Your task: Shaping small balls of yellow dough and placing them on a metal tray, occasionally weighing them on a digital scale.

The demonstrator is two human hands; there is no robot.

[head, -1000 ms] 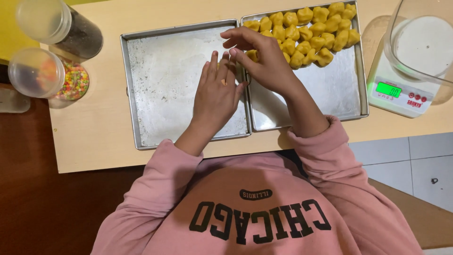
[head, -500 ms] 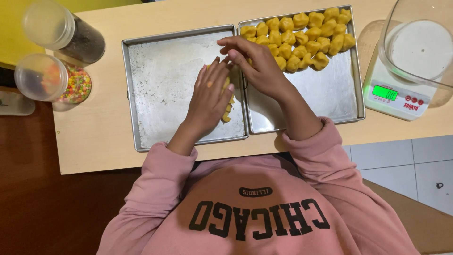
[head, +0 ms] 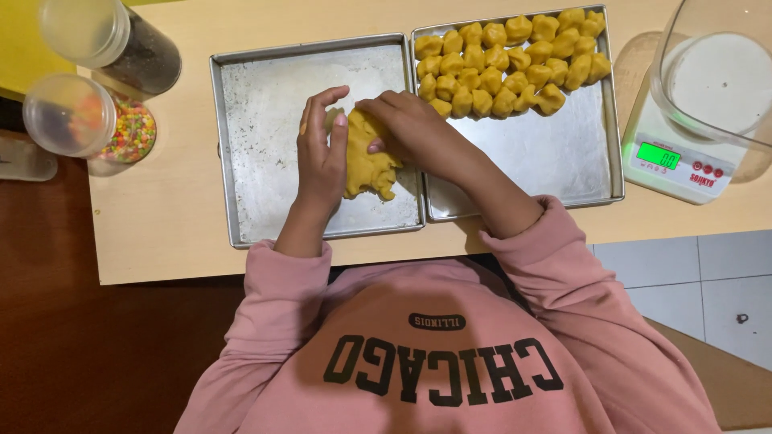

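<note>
A lump of yellow-brown dough (head: 371, 169) sits at the right side of the left metal tray (head: 257, 120). My left hand (head: 320, 157) cups its left side, thumb and fingers curled round the top. Pressed against its upper right side are the fingers of my right hand (head: 406, 128), pinching it. The right metal tray (head: 547, 157) holds several small dough pieces (head: 515, 64), packed in rows along its far edge.
A white digital scale (head: 683, 165) with a clear bowl (head: 720, 80) on it stands at the right. At the left lie two clear jars, one of dark sprinkles (head: 137, 52) and one of coloured sprinkles (head: 121, 128). Everything rests on a light wooden table (head: 161, 233).
Both hands have shifted left from the seam between the trays onto the left tray. The dough lump now shows between them, and the view has moved in closer.
</note>
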